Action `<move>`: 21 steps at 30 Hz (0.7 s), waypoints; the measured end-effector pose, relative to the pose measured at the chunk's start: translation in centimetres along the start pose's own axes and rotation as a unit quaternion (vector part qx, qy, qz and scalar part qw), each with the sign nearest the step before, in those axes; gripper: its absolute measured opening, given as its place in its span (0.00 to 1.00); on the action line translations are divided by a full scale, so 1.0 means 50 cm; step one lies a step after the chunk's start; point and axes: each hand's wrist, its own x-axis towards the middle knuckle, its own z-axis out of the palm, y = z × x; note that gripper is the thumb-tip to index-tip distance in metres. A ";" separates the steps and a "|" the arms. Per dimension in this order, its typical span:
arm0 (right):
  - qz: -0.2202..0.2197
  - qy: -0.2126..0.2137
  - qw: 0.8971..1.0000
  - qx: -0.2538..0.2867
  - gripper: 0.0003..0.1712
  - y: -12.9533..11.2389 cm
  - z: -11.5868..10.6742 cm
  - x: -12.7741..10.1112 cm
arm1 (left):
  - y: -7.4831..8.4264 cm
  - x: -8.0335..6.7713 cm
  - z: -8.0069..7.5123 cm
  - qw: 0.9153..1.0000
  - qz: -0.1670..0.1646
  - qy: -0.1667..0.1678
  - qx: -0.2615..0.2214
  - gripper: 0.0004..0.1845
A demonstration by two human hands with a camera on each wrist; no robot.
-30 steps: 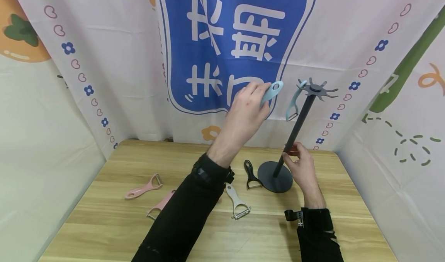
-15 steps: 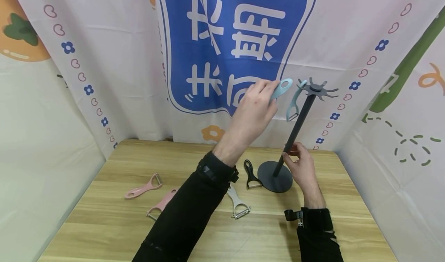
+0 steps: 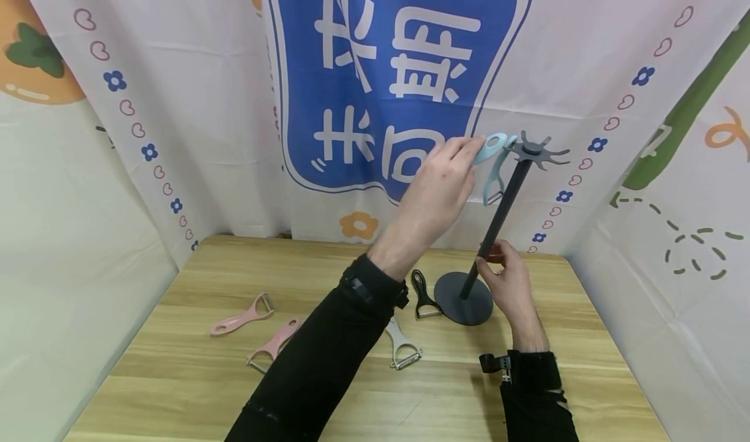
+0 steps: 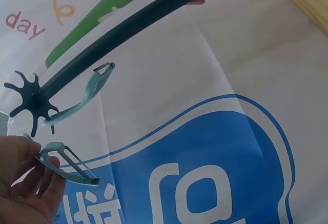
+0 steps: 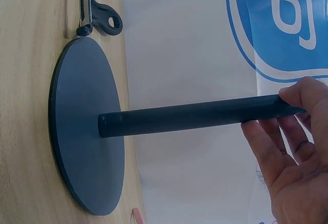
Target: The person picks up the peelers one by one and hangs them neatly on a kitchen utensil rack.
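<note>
My left hand [image 3: 442, 185] grips a light blue peeler [image 4: 59, 165] by its handle. The handle's holed end [image 3: 494, 144] points at the hooked top [image 3: 532, 150] of a dark stand. From one hook hangs another light blue peeler [image 3: 495, 176], blade end down; the held handle's end overlaps its top in the head view. Lower down, my right hand [image 3: 508, 279] holds the stand's pole [image 5: 189, 115] between thumb and fingers. The round base [image 5: 87, 126] of the stand rests on the table.
A black peeler [image 3: 423, 295] lies beside the base. Nearer lies a grey-white peeler [image 3: 404, 347], partly behind the left sleeve. Two pink peelers [image 3: 243, 315] are at the left of the wooden table [image 3: 152, 377]. A printed curtain [image 3: 222, 136] hangs behind.
My left hand has moved right with the light blue peeler, bringing its holed end close to the stand's hooks. The right hand and the stand have stayed in place.
</note>
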 end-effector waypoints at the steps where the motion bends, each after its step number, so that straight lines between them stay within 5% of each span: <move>1: 0.000 0.000 1.000 0.001 0.21 0.000 0.000 0.000 | 0.000 0.000 0.002 1.000 0.000 -0.001 0.000 0.27; 21: 0.003 -0.001 1.000 0.003 0.20 -0.003 -0.002 -0.001 | 0.002 -0.001 0.026 1.000 0.002 -0.008 -0.003 0.27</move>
